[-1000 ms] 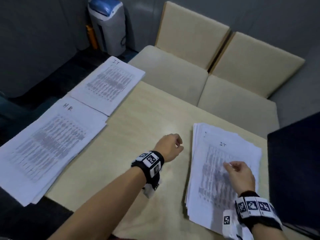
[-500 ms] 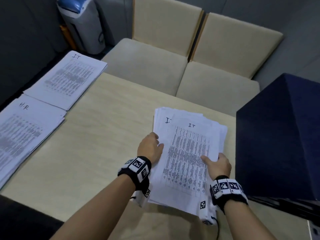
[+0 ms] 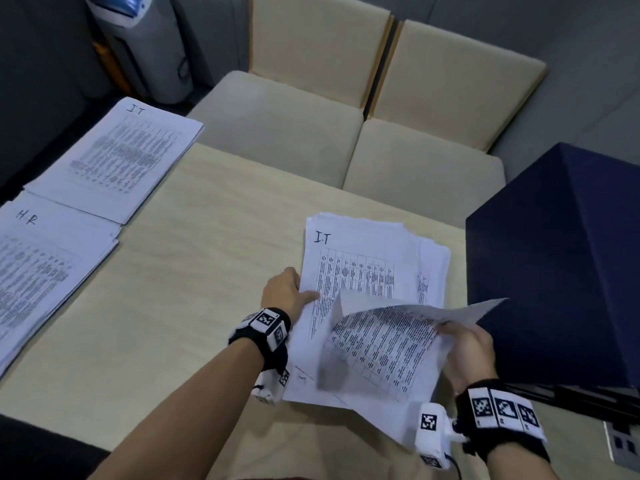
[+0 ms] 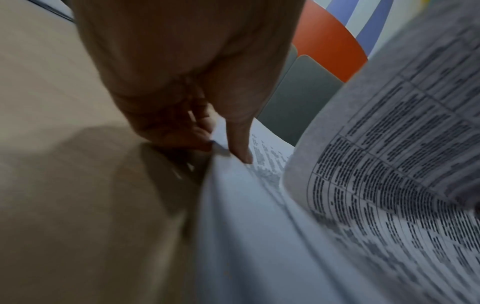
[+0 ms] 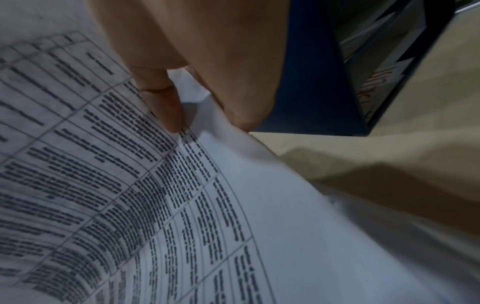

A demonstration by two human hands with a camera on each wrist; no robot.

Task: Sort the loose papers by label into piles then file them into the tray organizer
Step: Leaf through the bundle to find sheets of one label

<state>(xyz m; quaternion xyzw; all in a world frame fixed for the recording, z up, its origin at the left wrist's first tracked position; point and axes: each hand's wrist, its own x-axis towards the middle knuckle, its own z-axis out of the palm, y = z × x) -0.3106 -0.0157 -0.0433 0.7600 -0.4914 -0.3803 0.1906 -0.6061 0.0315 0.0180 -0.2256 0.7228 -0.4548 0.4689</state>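
Presently, far left on the tabletop (image 3: 194, 271): HR pile (image 3: 45, 271), with the sorted IT pile (image 3: 121, 157) just behind it. Centre-right: unsorted stack (image 3: 360, 271), long axis running away from the person, top page labelled IT. Left hand (image 3: 287, 292) at the stack's left edge, thumb laid on top, fingers tucked at the edge, pinning it. Right hand (image 3: 467, 348) pinches a lifted sheet (image 3: 391, 337) by its right edge, sheet curling over the stack. Judgement: its destination, the sorted IT pile, lies well apart to the far left, across the left arm. Dark blue tray organizer (image 3: 561, 265) stands just right of the stack.
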